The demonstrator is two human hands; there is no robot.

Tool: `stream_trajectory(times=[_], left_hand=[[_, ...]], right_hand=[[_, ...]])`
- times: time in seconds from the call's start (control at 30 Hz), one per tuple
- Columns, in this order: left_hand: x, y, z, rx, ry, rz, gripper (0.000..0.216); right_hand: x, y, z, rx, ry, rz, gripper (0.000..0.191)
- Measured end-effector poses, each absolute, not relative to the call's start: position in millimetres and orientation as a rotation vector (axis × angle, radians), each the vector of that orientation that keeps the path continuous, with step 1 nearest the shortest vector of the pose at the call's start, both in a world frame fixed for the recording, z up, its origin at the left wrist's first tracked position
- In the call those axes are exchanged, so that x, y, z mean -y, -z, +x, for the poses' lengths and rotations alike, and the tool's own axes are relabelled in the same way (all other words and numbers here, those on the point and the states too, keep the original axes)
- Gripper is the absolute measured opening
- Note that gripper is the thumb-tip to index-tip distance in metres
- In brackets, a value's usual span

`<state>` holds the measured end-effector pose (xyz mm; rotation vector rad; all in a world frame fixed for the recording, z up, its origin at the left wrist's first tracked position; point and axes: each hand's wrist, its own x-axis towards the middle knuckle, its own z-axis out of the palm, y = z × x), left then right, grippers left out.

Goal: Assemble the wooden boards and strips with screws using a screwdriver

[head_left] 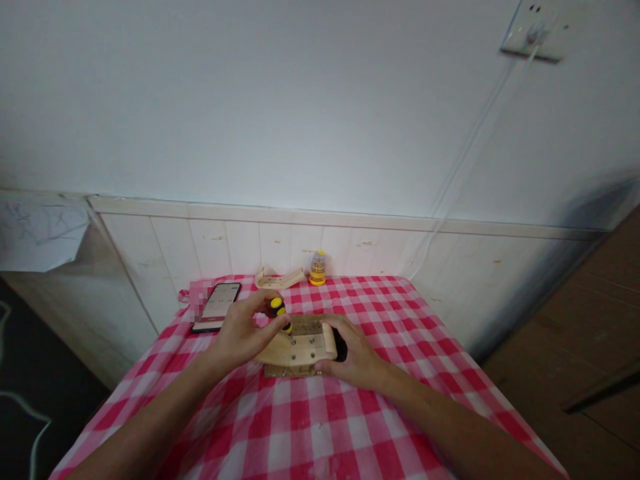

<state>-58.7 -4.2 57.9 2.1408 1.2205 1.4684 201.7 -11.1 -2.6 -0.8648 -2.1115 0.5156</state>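
A small screwdriver (278, 307) with a yellow and black handle is gripped by the fingers of my left hand (249, 327). Its tip points down at a screw in a curved pale wooden piece (280, 352), where several screws show. My right hand (356, 353) grips the right end of that piece, near its raised wooden lip. Beneath the piece lies a flat brown board or packet (285, 372), mostly covered, whose kind I cannot make out. Something black shows between my right palm and the wood.
Behind my hands, a second curved wooden piece (279, 280) lies beside a clear and yellow screwdriver-bit case (317, 269). A phone (218, 308) rests at the left. A red-and-white checked cloth (325, 427) covers the table, which meets the wall. A socket (537, 30) with a cable is upper right.
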Motion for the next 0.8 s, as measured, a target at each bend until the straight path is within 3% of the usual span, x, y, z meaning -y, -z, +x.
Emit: stream_trajectory(times=[0.8], left_hand=[[5.3, -60.8, -59.1, -1.140, -1.293, 2.230, 0.018]], right_hand=[[8.6, 7.3, 202.6, 2.122, -0.516, -0.889, 0.074]])
